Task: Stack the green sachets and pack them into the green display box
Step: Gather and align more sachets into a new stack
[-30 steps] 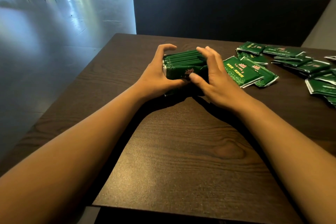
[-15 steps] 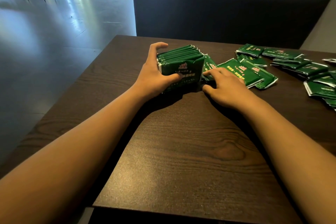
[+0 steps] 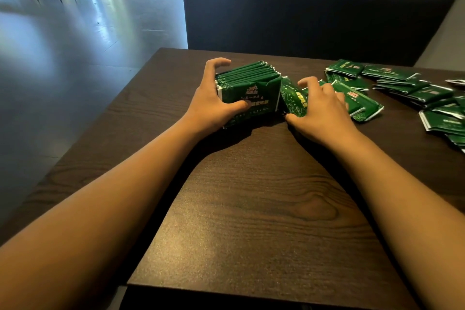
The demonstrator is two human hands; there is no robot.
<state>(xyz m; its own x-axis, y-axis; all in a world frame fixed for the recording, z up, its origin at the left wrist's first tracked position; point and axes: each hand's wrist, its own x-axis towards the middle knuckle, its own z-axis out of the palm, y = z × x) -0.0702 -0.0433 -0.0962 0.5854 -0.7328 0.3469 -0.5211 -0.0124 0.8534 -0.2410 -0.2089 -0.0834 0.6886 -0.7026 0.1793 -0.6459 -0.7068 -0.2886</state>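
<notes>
Left hand point(image 3: 214, 100) is wrapped around a stack of green sachets point(image 3: 249, 88) standing on edge just above the middle of the frame, thumb across the front one, fingers curled over the far side. Right hand point(image 3: 322, 111) sits just beside it, fingers bent over a tilted sachet point(image 3: 293, 99) and a couple of flat ones point(image 3: 362, 106). More loose sachets point(image 3: 412, 90) are scattered toward the right edge. All of it's on a dark wood-grain table point(image 3: 251, 209), with a dark bench back point(image 3: 302, 7) up top and shiny floor point(image 3: 75, 33) at upper left.

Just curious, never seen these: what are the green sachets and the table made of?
The green sachets look like glossy plastic or foil film: shiny faces, crimped pale edges. The table shows dark wood grain with a knot, matte; real wood or laminate, I cannot tell.
</notes>
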